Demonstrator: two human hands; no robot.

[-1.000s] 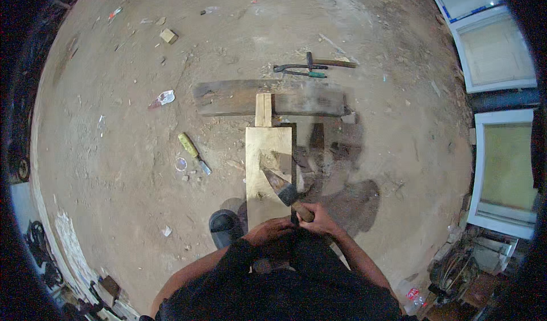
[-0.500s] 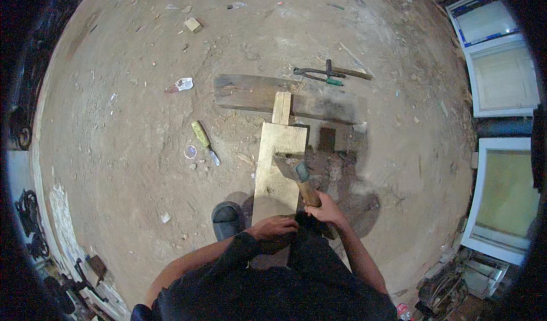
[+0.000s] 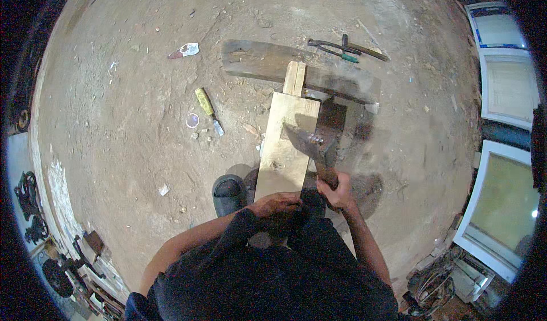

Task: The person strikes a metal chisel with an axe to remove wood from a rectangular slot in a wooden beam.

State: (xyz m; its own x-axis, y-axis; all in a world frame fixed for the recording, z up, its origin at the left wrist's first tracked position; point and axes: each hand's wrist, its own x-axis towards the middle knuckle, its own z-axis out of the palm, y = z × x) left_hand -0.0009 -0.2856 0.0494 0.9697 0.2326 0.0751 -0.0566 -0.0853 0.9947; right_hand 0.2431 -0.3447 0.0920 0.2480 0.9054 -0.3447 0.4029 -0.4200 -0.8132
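Note:
A pale wooden plank (image 3: 285, 150) points away from me, its narrower far end resting over a dark timber beam (image 3: 250, 59). Across the plank's near part lies my left hand (image 3: 277, 204), its fingers closed over the wood toward the right edge. My right hand (image 3: 336, 191) is wrapped round the wooden handle of an adze (image 3: 313, 145). The adze's metal head hangs over the right half of the plank, blade toward the upper left, casting a shadow on the wood. Whether the blade touches the plank I cannot tell.
Left of the plank lies a chisel (image 3: 209, 110) with a yellowish handle. Beyond the beam are pincers (image 3: 333, 50) with a green grip and a hammer (image 3: 364, 48). White-framed panels (image 3: 496, 201) stand along the right. A dark sandal (image 3: 229, 194) is beside the plank.
The adze and my right hand have shifted right relative to the plank, and the adze's head has turned. My left hand stays on the plank. The whole view has shifted somewhat.

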